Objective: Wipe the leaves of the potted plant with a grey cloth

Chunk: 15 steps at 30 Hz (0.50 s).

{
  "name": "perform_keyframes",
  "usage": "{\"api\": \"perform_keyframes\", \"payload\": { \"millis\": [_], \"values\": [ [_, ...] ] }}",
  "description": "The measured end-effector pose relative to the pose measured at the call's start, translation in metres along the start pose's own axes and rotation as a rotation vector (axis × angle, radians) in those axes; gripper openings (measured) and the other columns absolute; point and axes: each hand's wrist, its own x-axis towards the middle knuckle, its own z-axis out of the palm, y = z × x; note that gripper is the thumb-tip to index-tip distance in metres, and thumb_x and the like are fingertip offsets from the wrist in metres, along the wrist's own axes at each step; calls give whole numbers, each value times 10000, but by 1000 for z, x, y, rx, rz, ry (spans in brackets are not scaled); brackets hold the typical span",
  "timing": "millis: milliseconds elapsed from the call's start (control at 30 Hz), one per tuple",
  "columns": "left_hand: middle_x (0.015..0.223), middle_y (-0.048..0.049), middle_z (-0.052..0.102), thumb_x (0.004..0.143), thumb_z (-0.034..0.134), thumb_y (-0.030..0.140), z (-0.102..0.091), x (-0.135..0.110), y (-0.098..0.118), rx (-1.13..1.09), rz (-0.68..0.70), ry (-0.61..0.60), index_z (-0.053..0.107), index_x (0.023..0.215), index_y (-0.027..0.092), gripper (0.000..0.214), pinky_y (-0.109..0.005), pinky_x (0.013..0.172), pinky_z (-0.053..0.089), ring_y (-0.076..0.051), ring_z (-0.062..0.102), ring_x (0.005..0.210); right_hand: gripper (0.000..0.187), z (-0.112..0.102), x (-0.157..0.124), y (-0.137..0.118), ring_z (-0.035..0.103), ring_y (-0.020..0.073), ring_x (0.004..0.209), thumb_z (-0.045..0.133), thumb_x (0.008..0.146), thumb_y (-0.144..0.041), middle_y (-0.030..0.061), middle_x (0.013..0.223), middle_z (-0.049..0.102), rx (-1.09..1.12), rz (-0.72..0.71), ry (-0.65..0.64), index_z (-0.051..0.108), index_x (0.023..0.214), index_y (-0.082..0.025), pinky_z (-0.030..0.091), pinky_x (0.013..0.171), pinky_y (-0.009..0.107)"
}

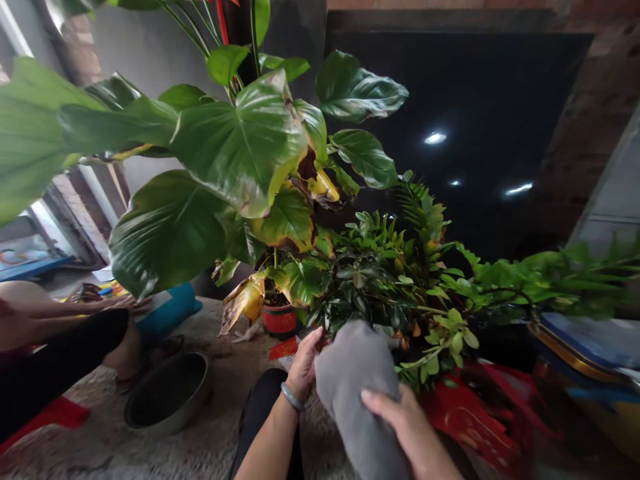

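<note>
A soft grey cloth hangs in a bunched, rounded shape in front of the dark leafy plant. My right hand grips it from the right side, thumb pressed on its near face. Just left of the cloth, my left hand reaches up with fingers stretched, a grey bangle on its wrist. Part of that hand is hidden behind the cloth, and I see nothing held in it. Close beyond the left hand stands a red pot under large green leaves, some browned and yellowed.
On the left, another person's bare leg and hand show near a teal cloth. A dark basin stands on the rough floor. Red plastic items and a blue-lidded box lie to the right. A dark glossy panel rises behind.
</note>
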Motion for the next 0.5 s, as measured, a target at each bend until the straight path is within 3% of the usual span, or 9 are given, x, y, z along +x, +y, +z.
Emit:
{"api": "perform_keyframes", "payload": {
  "millis": [100,167,233,300,400,500],
  "values": [
    [812,-50,732,594,849,310,3,-2,-3,11,9,-19,721,778,160,270,-308,674,487,-198,647,748,474,-1,21,-56,722,332,798,840,487,-390,92,794,781,173,-111,60,735,879,-144,558,736,414],
    [814,-38,723,588,852,312,4,-3,-4,11,4,3,712,779,174,275,-304,643,486,-193,653,736,427,-1,43,-88,720,325,818,822,472,-354,78,789,782,316,-195,121,729,839,-155,561,769,415],
    [814,-24,714,566,866,306,4,-4,-3,-2,5,13,697,760,182,285,-300,627,489,-186,656,725,333,-1,60,-97,723,324,814,798,466,-326,67,743,779,403,-149,171,710,756,-186,571,768,427],
    [852,-24,715,565,869,311,2,-4,-2,-13,12,1,689,769,185,300,-303,631,496,-184,660,735,269,-1,64,-78,727,332,821,783,462,-325,63,693,773,412,-14,209,691,689,-213,579,770,441],
    [862,-22,711,584,865,299,0,-2,-1,-5,11,-2,686,823,192,318,-280,629,489,-172,664,737,284,-3,46,-24,730,350,859,768,465,-408,68,662,768,336,165,200,701,670,-224,581,795,441],
    [772,0,684,548,890,300,0,0,-1,14,16,19,679,829,187,369,-269,613,490,-154,652,692,377,-4,17,6,730,358,873,756,515,-478,81,725,781,275,192,98,732,766,-198,585,764,435]
  ]
}}
